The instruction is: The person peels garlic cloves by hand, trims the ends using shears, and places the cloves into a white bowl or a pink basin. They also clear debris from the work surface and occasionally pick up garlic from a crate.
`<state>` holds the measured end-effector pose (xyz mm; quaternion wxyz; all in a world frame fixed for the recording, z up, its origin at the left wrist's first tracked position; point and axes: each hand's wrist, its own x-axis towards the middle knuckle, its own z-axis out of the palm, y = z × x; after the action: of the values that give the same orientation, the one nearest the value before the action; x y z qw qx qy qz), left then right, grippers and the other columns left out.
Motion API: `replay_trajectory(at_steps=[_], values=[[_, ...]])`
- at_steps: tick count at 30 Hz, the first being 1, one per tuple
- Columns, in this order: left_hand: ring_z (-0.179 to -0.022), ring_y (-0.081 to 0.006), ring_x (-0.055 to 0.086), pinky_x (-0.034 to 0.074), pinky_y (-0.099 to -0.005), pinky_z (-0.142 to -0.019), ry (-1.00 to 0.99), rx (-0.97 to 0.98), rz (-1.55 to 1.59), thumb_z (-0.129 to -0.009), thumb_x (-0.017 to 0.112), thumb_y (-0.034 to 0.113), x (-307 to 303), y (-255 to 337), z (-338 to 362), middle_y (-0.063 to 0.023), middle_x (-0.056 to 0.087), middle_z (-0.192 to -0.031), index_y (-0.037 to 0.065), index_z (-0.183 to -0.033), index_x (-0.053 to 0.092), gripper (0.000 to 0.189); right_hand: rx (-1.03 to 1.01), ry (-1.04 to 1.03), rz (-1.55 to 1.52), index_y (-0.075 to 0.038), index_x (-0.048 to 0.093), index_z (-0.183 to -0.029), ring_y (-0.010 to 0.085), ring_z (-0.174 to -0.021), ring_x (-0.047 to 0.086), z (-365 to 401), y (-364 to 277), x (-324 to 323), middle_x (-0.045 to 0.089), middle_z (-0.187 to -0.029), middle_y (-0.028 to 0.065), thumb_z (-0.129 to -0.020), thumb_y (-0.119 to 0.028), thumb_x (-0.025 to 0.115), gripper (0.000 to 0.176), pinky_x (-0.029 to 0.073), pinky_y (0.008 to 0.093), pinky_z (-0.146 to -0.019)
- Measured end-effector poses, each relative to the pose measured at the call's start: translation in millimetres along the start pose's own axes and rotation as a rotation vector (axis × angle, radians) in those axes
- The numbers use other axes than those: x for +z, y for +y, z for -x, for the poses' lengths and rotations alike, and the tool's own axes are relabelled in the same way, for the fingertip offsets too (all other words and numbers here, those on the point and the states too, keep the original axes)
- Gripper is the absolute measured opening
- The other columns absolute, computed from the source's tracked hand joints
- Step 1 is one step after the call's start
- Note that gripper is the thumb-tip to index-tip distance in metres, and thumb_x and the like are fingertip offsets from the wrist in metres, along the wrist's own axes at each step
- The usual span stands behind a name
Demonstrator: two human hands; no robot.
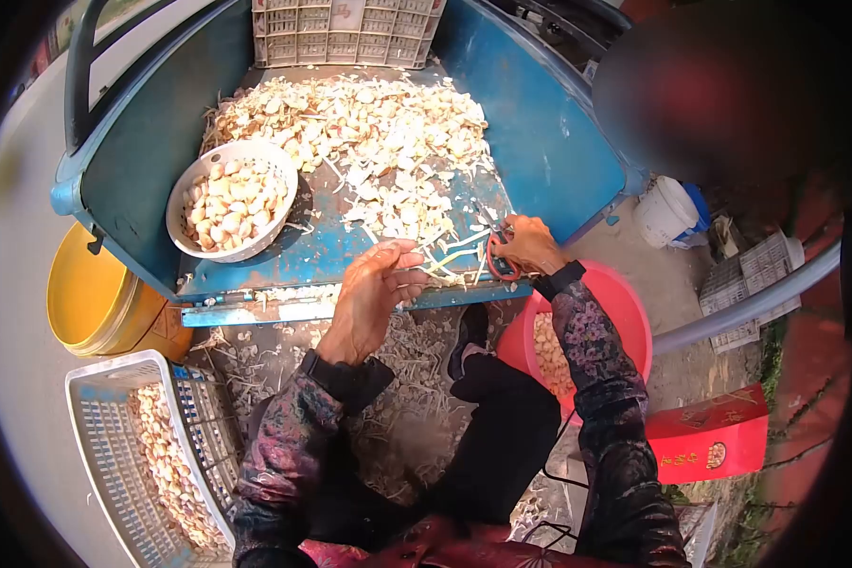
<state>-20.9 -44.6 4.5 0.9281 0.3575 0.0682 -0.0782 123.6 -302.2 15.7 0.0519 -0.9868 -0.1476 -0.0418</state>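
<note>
Grey ground point(412, 379), littered with peelings, supported a white basket point(184, 417) and pink bucket point(627, 308), both containing pale bulbs. The left hand point(364, 295) was half open, nothing visible in its fingers. The right hand point(532, 246) gripped red-handled scissors point(491, 257) at the blue cart bed's point(327, 222) near edge. Beyond, a bulb-filled colander point(175, 222) adjoined loose peelings point(350, 114); a crate point(341, 43) stood rearmost.

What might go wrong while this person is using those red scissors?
The red scissors in the right hand are close to the left hand, and both hands are bare, so a finger might get nipped. The white bowl is heaped and near the blue cart's front edge; a bump could spill some. The foot is among loose scraps on the ground, which might be slippery.
</note>
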Motion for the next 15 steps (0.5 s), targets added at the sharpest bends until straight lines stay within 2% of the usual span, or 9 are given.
replay_trajectory(at_steps=[1, 2, 3, 5, 6, 7, 9, 11, 15], values=[[-0.079, -0.0181, 0.06, 0.048, -0.0313, -0.073, -0.027, -0.049, 0.057, -0.094, 0.048, 0.023, 5, 0, 2, -0.0056, 0.061, -0.09, 0.003, -0.107, 0.054, 0.025, -0.04, -0.198, -0.019, -0.002, 0.063, -0.101, 0.0367, -0.087, 0.064, -4, -6, -16, 0.065, -0.093, 0.0258, -0.072, -0.026, 0.066, 0.037, 0.05, 0.0471, -0.075], [-0.078, -0.0178, 0.059, 0.047, -0.0309, -0.073, -0.049, -0.087, 0.101, -0.094, 0.048, 0.024, 11, 1, 7, -0.0056, 0.061, -0.09, 0.002, -0.107, 0.054, 0.025, 0.04, -0.338, 0.008, -0.001, 0.065, -0.095, 0.037, -0.085, 0.064, -12, -17, -33, 0.066, -0.088, 0.0243, -0.072, -0.023, 0.065, 0.032, 0.05, 0.0464, -0.075], [-0.078, -0.0175, 0.059, 0.047, -0.0306, -0.073, -0.068, -0.125, 0.146, -0.094, 0.048, 0.024, 15, 3, 12, -0.0055, 0.061, -0.089, 0.002, -0.106, 0.054, 0.026, 0.045, -0.342, 0.018, -0.001, 0.065, -0.095, 0.037, -0.085, 0.064, -25, -15, -32, 0.066, -0.088, 0.0243, -0.072, -0.023, 0.065, 0.032, 0.05, 0.0464, -0.075], [-0.077, -0.017, 0.058, 0.046, -0.0302, -0.072, -0.097, -0.126, 0.103, -0.095, 0.047, 0.025, 14, 4, 19, -0.0056, 0.061, -0.087, 0.002, -0.106, 0.055, 0.026, -0.038, -0.087, 0.076, 0.001, 0.067, -0.09, 0.038, -0.078, 0.064, -52, -10, -28, 0.064, -0.078, 0.0246, -0.075, -0.02, 0.062, 0.026, 0.05, 0.0453, -0.073], [-0.076, -0.0165, 0.057, 0.045, -0.0297, -0.071, -0.125, -0.121, 0.05, -0.095, 0.046, 0.025, 12, 3, 18, -0.0056, 0.06, -0.086, 0.002, -0.106, 0.055, 0.027, -0.063, 0.054, -0.02, 0.002, 0.067, -0.084, 0.0387, -0.071, 0.064, -65, -22, -27, 0.062, -0.073, 0.0248, -0.078, -0.015, 0.059, 0.02, 0.051, 0.0432, -0.069], [-0.076, -0.0165, 0.057, 0.045, -0.0297, -0.071, -0.124, -0.125, 0.057, -0.095, 0.046, 0.025, 8, 1, 14, -0.0056, 0.06, -0.086, 0.002, -0.106, 0.055, 0.027, -0.061, 0.048, -0.016, 0.002, 0.067, -0.084, 0.0387, -0.071, 0.064, -83, -29, -18, 0.062, -0.073, 0.0248, -0.078, -0.015, 0.059, 0.02, 0.051, 0.0432, -0.069], [-0.073, -0.0157, 0.056, 0.044, -0.0292, -0.069, -0.005, -0.152, 0.07, -0.095, 0.046, 0.026, -3, -1, 6, -0.0051, 0.059, -0.083, 0.002, -0.106, 0.055, 0.028, -0.263, 0.18, -0.321, 0.002, 0.067, -0.085, 0.0389, -0.069, 0.063, -120, -39, 7, 0.062, -0.074, 0.0258, -0.079, -0.011, 0.057, 0.018, 0.051, 0.0432, -0.067], [-0.071, -0.0156, 0.055, 0.043, -0.0291, -0.068, -0.003, -0.147, 0.134, -0.095, 0.046, 0.026, -11, -1, -4, -0.005, 0.058, -0.082, 0.002, -0.106, 0.055, 0.028, -0.338, 0.244, -0.352, 0.003, 0.067, -0.085, 0.0391, -0.069, 0.063, -151, -47, 37, 0.063, -0.075, 0.0259, -0.078, -0.01, 0.057, 0.017, 0.05, 0.0438, -0.067], [-0.068, -0.014, 0.055, 0.043, -0.0264, -0.066, 0.08, -0.169, 0.198, -0.095, 0.046, 0.02, -18, 1, -15, -0.0053, 0.06, -0.082, 0.001, -0.106, 0.056, 0.024, -0.292, 0.231, -0.101, 0.004, 0.064, -0.098, 0.0378, -0.074, 0.063, -189, -39, 74, 0.064, -0.079, 0.0236, -0.081, -0.01, 0.057, 0.023, 0.049, 0.0423, -0.068]])
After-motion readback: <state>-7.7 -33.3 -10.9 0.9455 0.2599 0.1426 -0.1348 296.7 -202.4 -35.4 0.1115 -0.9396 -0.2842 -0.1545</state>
